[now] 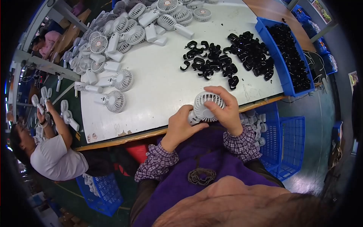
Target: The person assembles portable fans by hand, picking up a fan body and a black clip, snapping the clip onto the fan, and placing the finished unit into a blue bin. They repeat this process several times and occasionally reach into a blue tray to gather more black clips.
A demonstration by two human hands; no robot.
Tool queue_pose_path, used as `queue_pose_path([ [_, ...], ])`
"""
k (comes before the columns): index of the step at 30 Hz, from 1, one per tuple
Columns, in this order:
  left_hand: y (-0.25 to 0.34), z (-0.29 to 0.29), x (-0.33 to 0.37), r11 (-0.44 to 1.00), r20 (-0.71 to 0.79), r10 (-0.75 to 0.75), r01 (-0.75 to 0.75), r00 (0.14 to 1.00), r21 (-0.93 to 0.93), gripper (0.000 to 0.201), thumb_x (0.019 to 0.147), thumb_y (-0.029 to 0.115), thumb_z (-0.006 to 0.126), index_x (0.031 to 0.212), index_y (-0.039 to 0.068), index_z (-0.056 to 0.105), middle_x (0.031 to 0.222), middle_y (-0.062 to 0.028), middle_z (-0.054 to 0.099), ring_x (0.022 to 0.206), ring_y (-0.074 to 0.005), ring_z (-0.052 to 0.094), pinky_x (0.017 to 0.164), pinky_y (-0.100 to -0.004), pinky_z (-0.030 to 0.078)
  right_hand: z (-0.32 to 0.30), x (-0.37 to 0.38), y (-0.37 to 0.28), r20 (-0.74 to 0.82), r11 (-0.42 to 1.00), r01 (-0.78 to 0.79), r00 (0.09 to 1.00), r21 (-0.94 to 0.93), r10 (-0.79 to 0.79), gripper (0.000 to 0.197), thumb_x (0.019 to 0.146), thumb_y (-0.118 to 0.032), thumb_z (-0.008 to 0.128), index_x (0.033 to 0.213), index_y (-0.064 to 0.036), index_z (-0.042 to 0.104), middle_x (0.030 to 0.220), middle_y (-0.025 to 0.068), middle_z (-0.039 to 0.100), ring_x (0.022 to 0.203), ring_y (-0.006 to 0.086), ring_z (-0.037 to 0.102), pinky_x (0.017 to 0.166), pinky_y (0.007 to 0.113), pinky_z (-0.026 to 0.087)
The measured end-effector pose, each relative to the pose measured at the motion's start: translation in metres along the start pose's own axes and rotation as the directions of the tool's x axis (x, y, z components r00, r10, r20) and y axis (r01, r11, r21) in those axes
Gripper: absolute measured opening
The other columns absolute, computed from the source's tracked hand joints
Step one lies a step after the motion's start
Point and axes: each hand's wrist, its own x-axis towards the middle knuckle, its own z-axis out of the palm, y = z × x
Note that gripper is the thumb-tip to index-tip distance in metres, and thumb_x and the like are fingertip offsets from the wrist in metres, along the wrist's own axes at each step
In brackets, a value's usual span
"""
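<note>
A white handheld fan [206, 106] is between my two hands, just over the front edge of the white table [159, 102]. My left hand [182, 126] is closed round its handle, much of which the fingers hide. Around the fan's round slatted head curls my right hand [225, 109], thumb across the front and fingers over the far rim. Beyond my hands, loose black curved plastic parts [208, 62] lie in a heap. A large pile of similar white fans [124, 30] covers the table's far left, and a single fan [115, 101] lies nearest on that side.
At the table's right edge stands a blue bin [281, 62] full of black parts. Blue crates [293, 143] stand on the floor to my right, one holding white fans. A co-worker [56, 155] at the left handles fans beside another blue crate [107, 195].
</note>
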Motion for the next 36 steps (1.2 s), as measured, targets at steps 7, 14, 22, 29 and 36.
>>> queue_pose_path([
  [7,-0.014,0.009,-0.026,0.915,-0.054,-0.282,0.251,0.958,-0.314,0.034,0.075,0.031,0.074,0.081,-0.001,0.062,0.066,-0.0120,0.063,0.055,-0.0142,0.060,0.051,-0.0281,0.048,0.017,0.011,0.025,0.188,0.991,-0.114,0.977,0.070,0.099,0.026,0.083,-0.009,0.063,0.107,0.0003,0.061,0.090,0.0049,0.063,0.079,0.0076,0.056,0.070,0.021,0.045],
  [14,-0.059,-0.033,-0.028,0.130,0.175,-0.634,0.327,0.754,-0.936,0.043,0.093,0.043,0.045,0.089,0.001,0.056,0.061,-0.0066,0.055,0.047,-0.0178,0.056,0.041,-0.0294,0.048,0.020,0.068,0.038,0.150,0.698,0.384,0.916,-0.604,-0.373,0.024,0.073,-0.010,0.069,0.095,-0.0039,0.063,0.083,0.0086,0.054,0.077,0.0236,0.055,0.067,0.032,0.045],
  [22,-0.074,-0.051,-0.023,-0.059,0.072,-0.312,0.056,0.947,-0.997,0.042,0.090,0.035,0.051,0.108,-0.003,0.047,0.093,-0.0141,0.055,0.073,-0.0255,0.056,0.067,-0.0387,0.048,0.040,0.116,0.083,0.384,0.418,0.444,0.896,-0.793,-0.224,0.008,0.069,-0.004,0.058,0.076,-0.0037,0.063,0.076,0.0103,0.053,0.077,0.0285,0.055,0.066,0.041,0.043],
  [29,-0.055,-0.031,0.002,0.574,-0.150,-0.343,0.080,0.927,-0.815,0.031,0.094,0.027,0.051,0.107,-0.001,0.048,0.085,-0.0100,0.062,0.071,-0.0163,0.062,0.065,-0.0287,0.052,0.035,0.029,0.028,0.338,0.699,-0.437,0.897,0.567,0.286,0.008,0.086,-0.004,0.056,0.089,-0.0047,0.049,0.078,0.0164,0.065,0.065,0.0193,0.066,0.050,0.023,0.049],
  [36,-0.048,-0.007,0.005,0.774,-0.360,-0.229,-0.056,0.904,-0.631,0.046,0.085,0.044,0.063,0.094,0.000,0.055,0.070,-0.0020,0.058,0.061,-0.0070,0.050,0.053,-0.0225,0.042,0.078,-0.011,0.040,0.307,0.572,-0.483,0.872,0.663,0.382,0.007,0.088,-0.005,0.057,0.086,-0.0007,0.053,0.077,0.0143,0.065,0.060,0.0178,0.064,0.046,0.023,0.048],
])
